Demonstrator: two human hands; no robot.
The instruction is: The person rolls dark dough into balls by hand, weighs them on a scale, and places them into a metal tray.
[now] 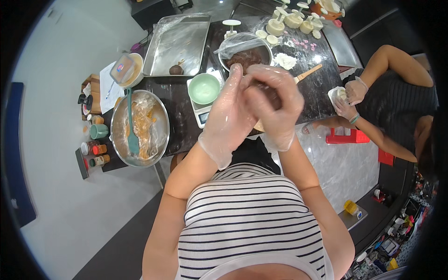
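Observation:
Both of my hands wear clear plastic gloves and meet in front of the bowl. My left hand (pixel 229 112) is held flat with the thumb up, its palm against the lump. My right hand (pixel 280 105) curls over from the other side, its fingers blurred. Between them is a dark brown paste lump (pixel 272 93), mostly hidden. Just beyond, a metal bowl (pixel 270 56) holds more dark brown paste (pixel 246 58), partly under plastic film. A pale green bowl (pixel 204 89) stands on a white digital scale (pixel 202 117), left of my hands. One dark brown ball (pixel 176 70) sits on a metal tray (pixel 182 35).
Left, a large steel bowl (pixel 159 140) holds film-wrapped orange-yellow filling and a teal spatula (pixel 132 140). Beyond are plunger molds (pixel 275 26), white flour (pixel 285 61), pink pieces (pixel 304 43) and a wooden-handled brush (pixel 308 73). At right, another person's gloved hands (pixel 350 98) hold a white mold (pixel 336 94).

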